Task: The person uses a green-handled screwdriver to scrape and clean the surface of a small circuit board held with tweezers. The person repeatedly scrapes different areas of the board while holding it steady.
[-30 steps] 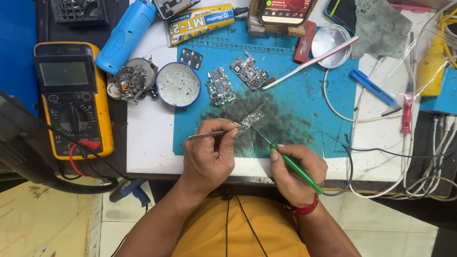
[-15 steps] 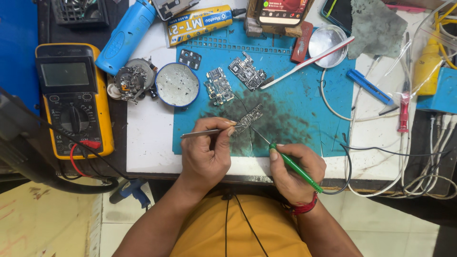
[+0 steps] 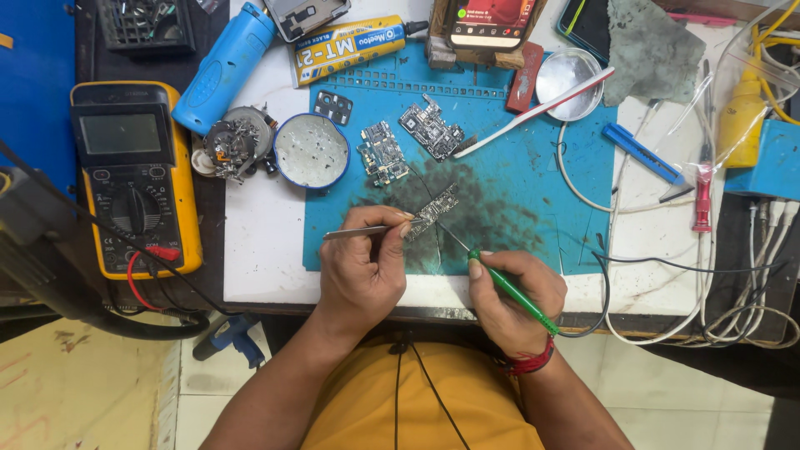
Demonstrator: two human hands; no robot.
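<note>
My left hand grips metal tweezers whose tips pinch a small narrow circuit board on the blue work mat. My right hand holds a green-handled soldering iron like a pen, its thin tip reaching up-left to the lower edge of that board. The mat under the board is stained dark. Two more small circuit boards lie just above.
A yellow multimeter with red and black leads sits at the left. A round blue tin, a blue cylindrical tool, a yellow glue tube, a phone, a metal dish and tangled cables surround the mat.
Both hands stay at the small board; the view shifted only slightly. The iron tip and tweezers keep nearly the same places.
</note>
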